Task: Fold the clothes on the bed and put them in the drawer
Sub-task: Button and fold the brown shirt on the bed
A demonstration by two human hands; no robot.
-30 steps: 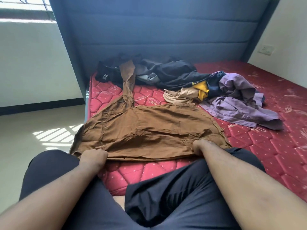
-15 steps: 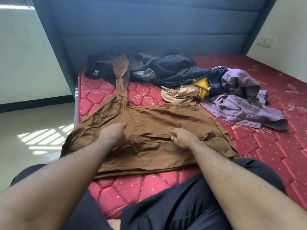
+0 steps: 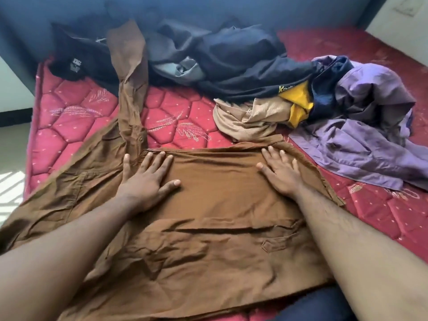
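Note:
A brown garment [image 3: 208, 228] lies spread across the near part of the red quilted mattress [image 3: 76, 126], one long brown strip of it running up toward the headboard. My left hand [image 3: 148, 179] presses flat on its upper middle, fingers spread. My right hand [image 3: 280, 172] lies flat near its upper right edge, fingers straight. Behind it sit loose clothes: a tan piece [image 3: 250, 119], a yellow piece [image 3: 298, 105], a purple shirt [image 3: 370, 144] and dark garments [image 3: 231, 59]. No drawer is in view.
A blue padded headboard [image 3: 69, 17] stands behind the bed. A black garment with a label [image 3: 78, 59] lies at the far left corner. Pale floor [image 3: 11, 181] shows beyond the mattress's left edge. A white wall with a socket [image 3: 405, 8] is at the right.
Both hands let go of the garment's near hem and slid forward over it; they now lie flat with spread fingers near its far edge. The view moved closer.

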